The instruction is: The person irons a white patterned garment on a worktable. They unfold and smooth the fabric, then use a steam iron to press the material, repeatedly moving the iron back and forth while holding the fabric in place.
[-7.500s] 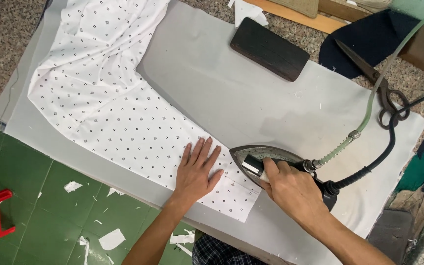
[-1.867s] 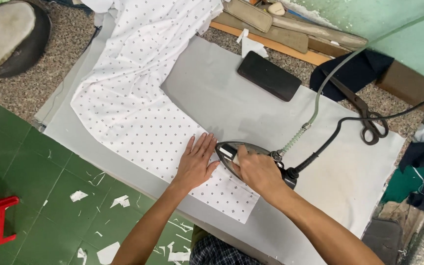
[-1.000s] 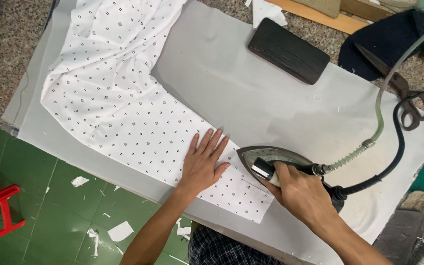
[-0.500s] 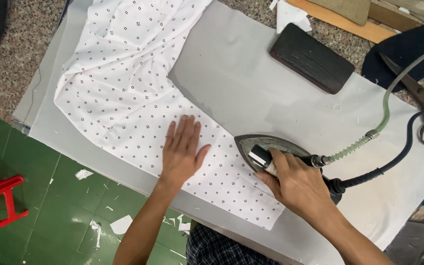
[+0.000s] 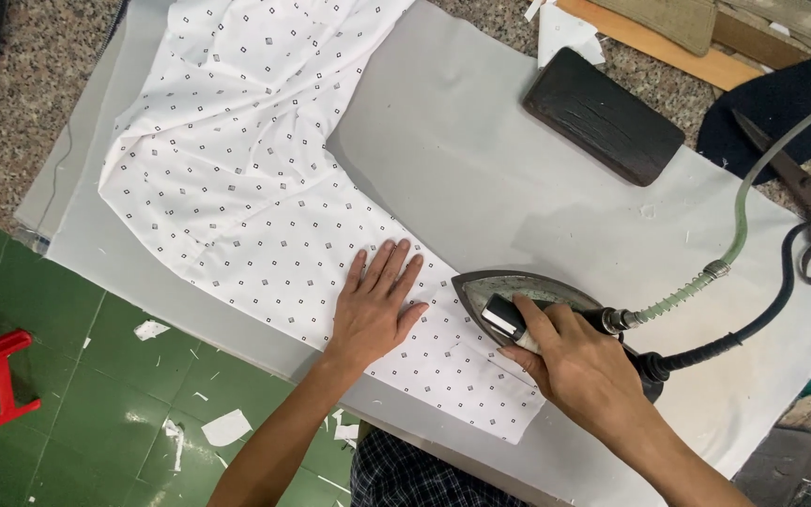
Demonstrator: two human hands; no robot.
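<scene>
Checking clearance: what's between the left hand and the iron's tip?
Head view: only a short bare stretch of the white dotted fabric separates the left hand from the iron; nothing else lies there.

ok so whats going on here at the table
A person is pressing a white dotted fabric piece on a grey cloth-covered table. The right hand grips the handle of a steam iron set on the fabric's near end, while the left hand lies flat on the fabric just beside it. A dark wooden block and scissors lie farther back.

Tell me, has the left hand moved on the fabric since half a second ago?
Yes. The left hand slid along the dotted white fabric toward the iron; the gap between its fingertips and the iron's tip is now smaller.
</scene>
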